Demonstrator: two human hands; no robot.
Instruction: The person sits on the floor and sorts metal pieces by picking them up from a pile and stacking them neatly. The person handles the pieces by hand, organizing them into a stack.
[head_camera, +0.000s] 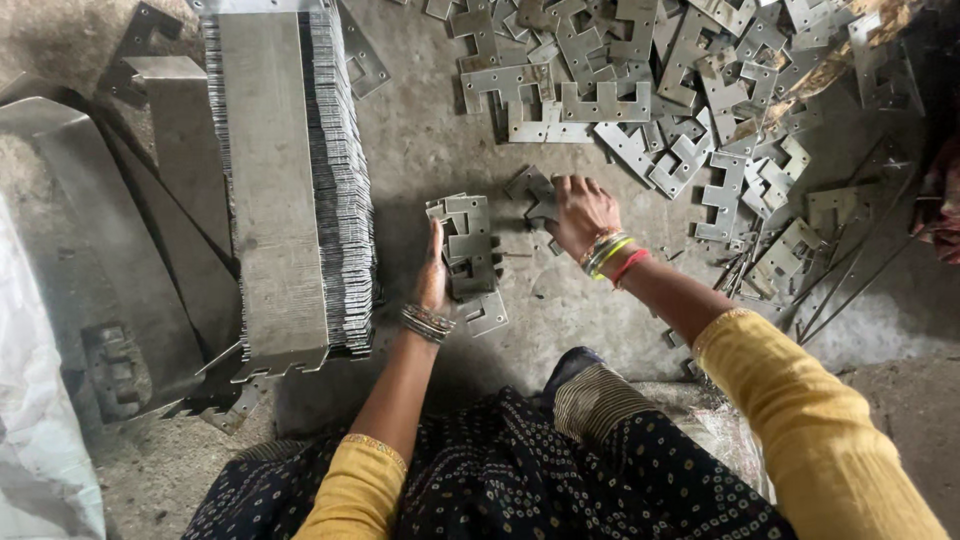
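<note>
Nearest, a dark patterned skirt (560, 470) and yellow sleeves (810, 420) fill the bottom edge. Just beyond, the left hand (433, 275) rests flat against the left side of a small stack of stamped metal plates (465, 245), fingers together, apparently steadying it and keeping the edges aligned. To the right, the right hand (578, 212) has its fingers closed on a loose plate (535, 192). Left stands a long packed row of plates (340, 180). Farthest, a scattered heap of plates (680, 90) covers the concrete floor (430, 130).
</note>
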